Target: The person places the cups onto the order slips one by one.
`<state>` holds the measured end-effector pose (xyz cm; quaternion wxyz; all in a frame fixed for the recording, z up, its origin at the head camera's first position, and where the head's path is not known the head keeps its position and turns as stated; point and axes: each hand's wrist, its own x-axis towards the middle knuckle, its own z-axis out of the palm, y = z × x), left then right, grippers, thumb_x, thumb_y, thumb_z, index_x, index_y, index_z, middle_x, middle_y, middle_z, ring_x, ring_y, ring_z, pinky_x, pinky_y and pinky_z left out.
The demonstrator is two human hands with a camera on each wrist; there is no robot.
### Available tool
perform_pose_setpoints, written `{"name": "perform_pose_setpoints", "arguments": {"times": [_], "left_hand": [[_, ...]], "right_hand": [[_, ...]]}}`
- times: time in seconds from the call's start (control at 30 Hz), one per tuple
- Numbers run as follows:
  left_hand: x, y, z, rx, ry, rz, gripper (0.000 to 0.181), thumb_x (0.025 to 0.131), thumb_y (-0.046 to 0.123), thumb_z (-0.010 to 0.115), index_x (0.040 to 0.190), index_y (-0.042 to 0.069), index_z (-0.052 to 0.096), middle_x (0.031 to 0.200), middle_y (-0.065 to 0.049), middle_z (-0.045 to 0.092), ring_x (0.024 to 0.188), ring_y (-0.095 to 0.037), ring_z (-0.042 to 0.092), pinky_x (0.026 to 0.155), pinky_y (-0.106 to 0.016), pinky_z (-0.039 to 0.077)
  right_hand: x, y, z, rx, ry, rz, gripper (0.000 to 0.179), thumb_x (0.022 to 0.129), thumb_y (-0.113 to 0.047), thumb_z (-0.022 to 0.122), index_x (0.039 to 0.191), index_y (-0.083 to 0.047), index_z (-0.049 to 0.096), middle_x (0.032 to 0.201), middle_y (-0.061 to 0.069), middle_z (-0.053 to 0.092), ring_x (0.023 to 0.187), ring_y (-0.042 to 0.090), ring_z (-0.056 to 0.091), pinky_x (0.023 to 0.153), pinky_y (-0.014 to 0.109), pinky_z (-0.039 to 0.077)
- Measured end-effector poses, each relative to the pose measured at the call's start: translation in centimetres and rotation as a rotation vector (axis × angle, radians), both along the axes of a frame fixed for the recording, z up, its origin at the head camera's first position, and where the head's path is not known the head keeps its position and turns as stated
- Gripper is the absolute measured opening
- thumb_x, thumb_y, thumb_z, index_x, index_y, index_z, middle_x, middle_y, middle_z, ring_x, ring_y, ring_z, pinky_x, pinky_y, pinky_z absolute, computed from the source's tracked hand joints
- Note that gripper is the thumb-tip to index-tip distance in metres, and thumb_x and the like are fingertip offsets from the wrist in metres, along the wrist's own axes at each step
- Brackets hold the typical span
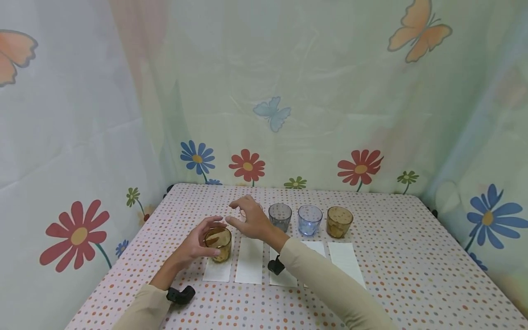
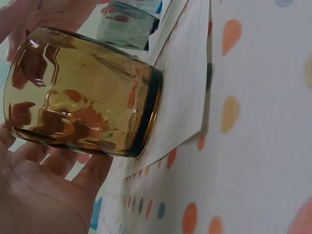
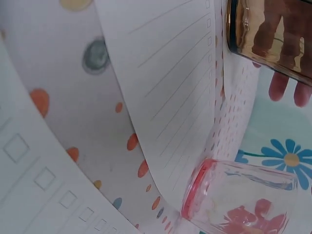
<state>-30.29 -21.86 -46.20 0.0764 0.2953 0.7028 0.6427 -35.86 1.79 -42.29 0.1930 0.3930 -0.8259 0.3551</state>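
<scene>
And there was the amber glass [image 1: 222,248], left of centre in the head view, at the upper end of the leftmost paper sheet [image 1: 217,273]. The left hand [image 1: 195,240] had it, fingers curved round the far side and thumb across the front: a loose, cupped hold. Just up and to the right, the right hand [image 1: 250,222] hung with thumb and fingers parted in a wide, relaxed curve, nothing visible in its grasp, and the pink-based glass [image 3: 243,200] stood partly hidden behind it.

So where was the danger? Most likely in that light cup of the fingers: smooth sides could have slipped, and an uneven release could have tipped the glass or dragged the sheet askew. Whether the base sat fully on the paper, I couldn't tell. The right hand posed another risk; a careless sweep could have clipped the amber rim or knocked the pink-based glass behind.

As for its bearing, the mouth faced up and the base down, close to upright in the head view. Squat as it was, it showed no strongly long axis; the base-to-mouth line ran up the head view, yet across the left wrist view, mouth left, base right.
</scene>
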Motion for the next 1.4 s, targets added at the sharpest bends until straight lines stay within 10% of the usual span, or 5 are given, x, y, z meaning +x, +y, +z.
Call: {"name": "perform_pose_setpoints", "arguments": {"times": [0.6,1.4], "left_hand": [[0.0,0.8,-0.6,0.017,0.003,-0.002,0.075,0.083,0.005,0.08,0.147,-0.005,0.041,0.145,-0.042,0.038,0.131,-0.055,0.044,0.109,-0.057,0.042],[-0.2,1.1,-1.2,0.002,0.029,0.046,0.066,0.088,0.009,0.074,0.145,-0.004,0.043,0.141,-0.03,0.048,0.128,-0.054,0.048,0.105,-0.059,0.045]], "right_hand": [[-1.4,1.2,1.0,0.089,-0.136,-0.165,0.059,0.089,-0.036,0.074,0.139,-0.008,0.058,0.141,0.009,0.058,0.136,0.029,0.044,0.11,0.052,0.043],[-3.1,3.4,1.3,0.338,-0.332,-0.258,0.081,0.086,-0.05,0.074,0.152,-0.014,0.045,0.158,0.009,0.042,0.147,0.033,0.034,0.116,0.056,0.034]]}}
